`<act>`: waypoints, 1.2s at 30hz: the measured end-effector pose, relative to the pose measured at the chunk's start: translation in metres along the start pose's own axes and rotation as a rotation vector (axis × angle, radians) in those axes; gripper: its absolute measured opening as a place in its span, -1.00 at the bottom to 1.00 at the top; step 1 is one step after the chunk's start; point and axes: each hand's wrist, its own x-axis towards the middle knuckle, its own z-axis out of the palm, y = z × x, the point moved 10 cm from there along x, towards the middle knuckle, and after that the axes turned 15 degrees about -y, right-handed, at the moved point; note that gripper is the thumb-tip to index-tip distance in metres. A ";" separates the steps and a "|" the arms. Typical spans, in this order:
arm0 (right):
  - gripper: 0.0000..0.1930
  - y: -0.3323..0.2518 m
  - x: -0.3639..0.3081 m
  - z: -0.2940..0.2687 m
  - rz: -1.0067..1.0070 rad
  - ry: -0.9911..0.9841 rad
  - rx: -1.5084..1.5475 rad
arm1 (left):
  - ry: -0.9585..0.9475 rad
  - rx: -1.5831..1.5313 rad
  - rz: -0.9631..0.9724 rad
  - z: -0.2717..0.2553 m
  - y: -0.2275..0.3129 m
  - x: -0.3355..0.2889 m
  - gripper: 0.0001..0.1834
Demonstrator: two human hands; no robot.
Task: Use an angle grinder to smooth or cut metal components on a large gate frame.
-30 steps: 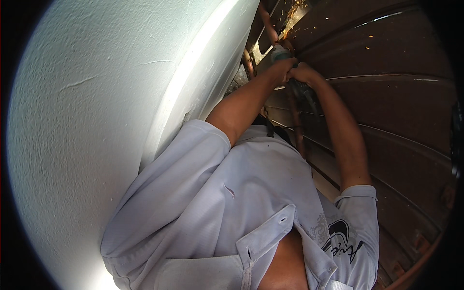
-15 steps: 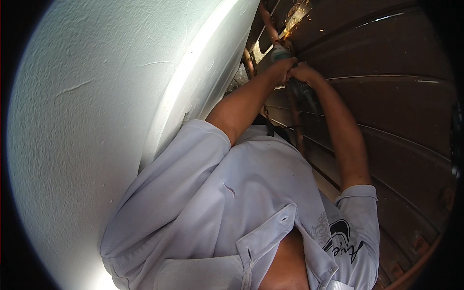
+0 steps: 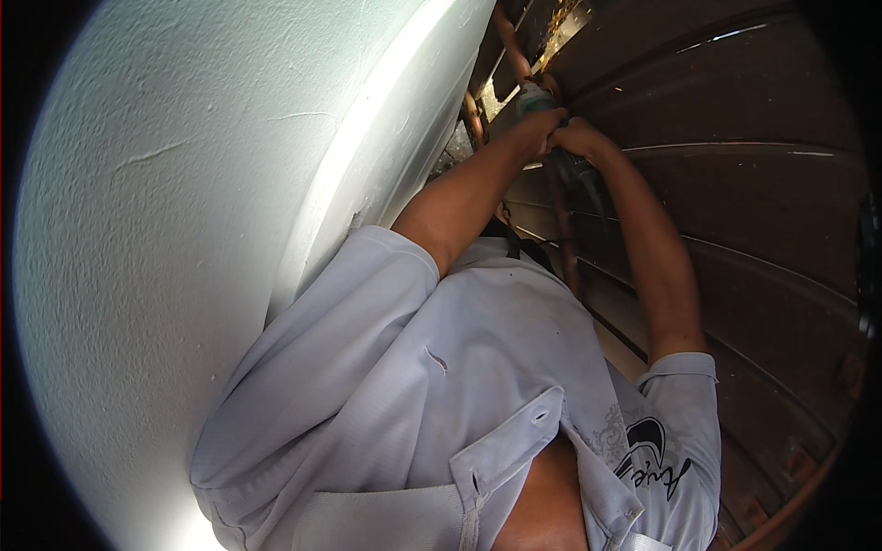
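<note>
An angle grinder (image 3: 533, 101), with a green-grey front and a dark rear body, is held out ahead of me at the top of the view. My left hand (image 3: 538, 133) is closed round it near its front. Beside it, my right hand (image 3: 579, 139) is closed on the same tool, a little farther back. The grinder's head is at a reddish-brown metal pipe (image 3: 512, 44); whether its disc touches the pipe is hidden. Orange sparks (image 3: 559, 23) fly off past the head, away from me.
A rough pale plastered wall (image 3: 165, 257) rises close on my left. Dark brown metal panels (image 3: 726, 193) with ridges stand close on my right. Between them is a narrow gap, with another rusty pipe (image 3: 473, 119) near the wall.
The spray of sparks has thinned and sits higher, away from the grinder's head. Both hands and the grinder have stayed nearly in place.
</note>
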 end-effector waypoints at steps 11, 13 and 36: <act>-0.46 0.015 0.001 -0.002 0.017 -0.016 0.087 | 0.088 0.193 -0.103 0.008 0.006 -0.017 -0.69; -0.47 0.004 0.002 0.000 -0.005 -0.006 0.060 | 0.110 0.136 -0.068 -0.002 0.006 -0.010 -0.68; -0.30 -0.001 -0.011 0.003 -0.021 -0.052 0.023 | 0.069 0.100 -0.066 0.003 0.001 -0.011 -0.63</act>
